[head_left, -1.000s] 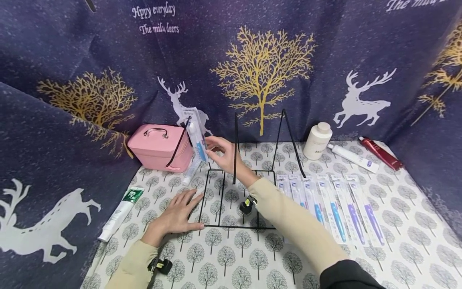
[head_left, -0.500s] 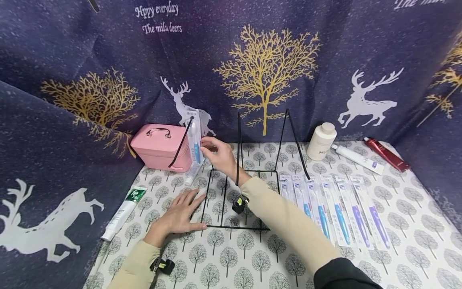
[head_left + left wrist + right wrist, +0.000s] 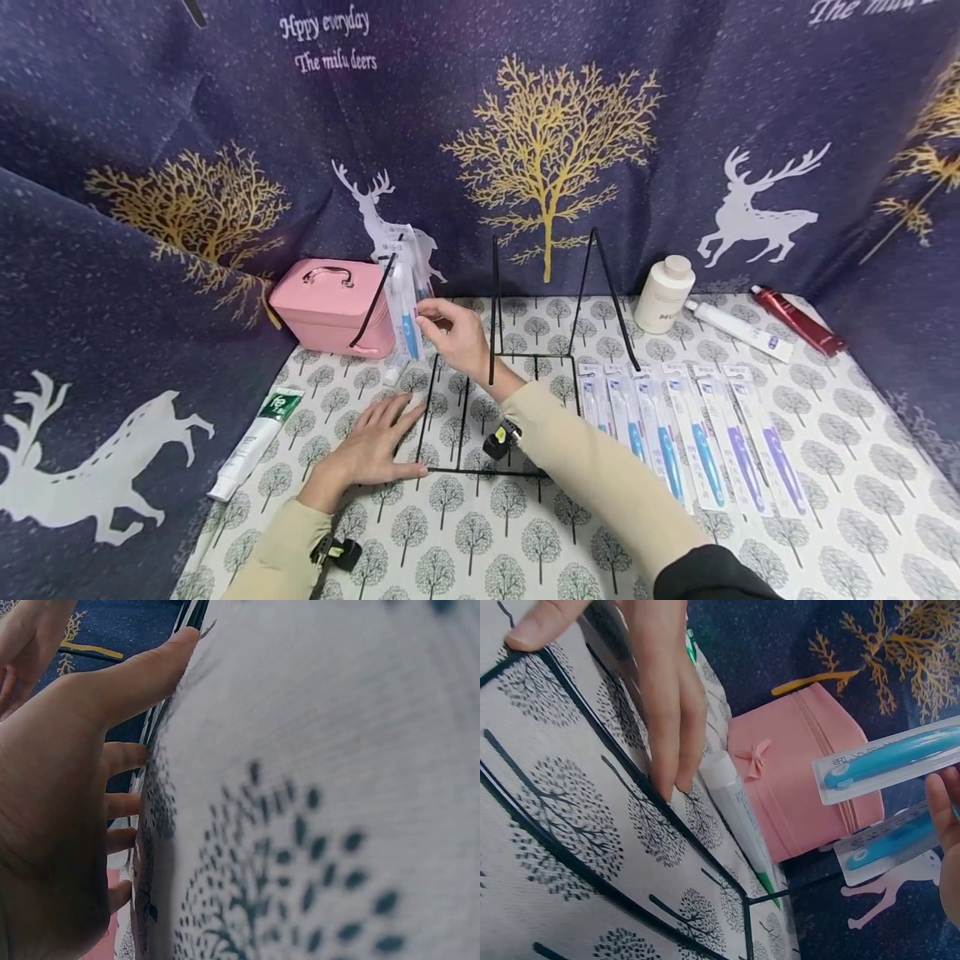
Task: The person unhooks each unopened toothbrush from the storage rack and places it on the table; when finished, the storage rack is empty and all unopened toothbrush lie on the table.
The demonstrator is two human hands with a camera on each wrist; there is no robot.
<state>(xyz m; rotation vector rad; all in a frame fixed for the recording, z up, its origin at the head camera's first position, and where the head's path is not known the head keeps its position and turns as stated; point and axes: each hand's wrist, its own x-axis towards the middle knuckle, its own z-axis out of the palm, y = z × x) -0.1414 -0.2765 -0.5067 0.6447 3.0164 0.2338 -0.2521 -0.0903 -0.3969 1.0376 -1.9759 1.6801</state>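
My right hand pinches the edge of a packaged blue toothbrush at the left hook of a black wire display rack. Behind it hangs a second packaged toothbrush, whose blue handle shows below the first in the right wrist view. My left hand lies spread on the tablecloth, its thumb at the front left corner of the rack's base. In the left wrist view the left hand's fingers are straight and hold nothing.
A pink case stands behind the left hook, with a white-capped tube by it. A green-and-white toothpaste tube lies at left. Several packaged toothbrushes lie in a row at right, before a white bottle, a white tube and a red tube.
The toothbrush pack in my right hand first swung upright at the left hook, then came forward and lower along it, showing another pack behind. My left hand has stayed in place.
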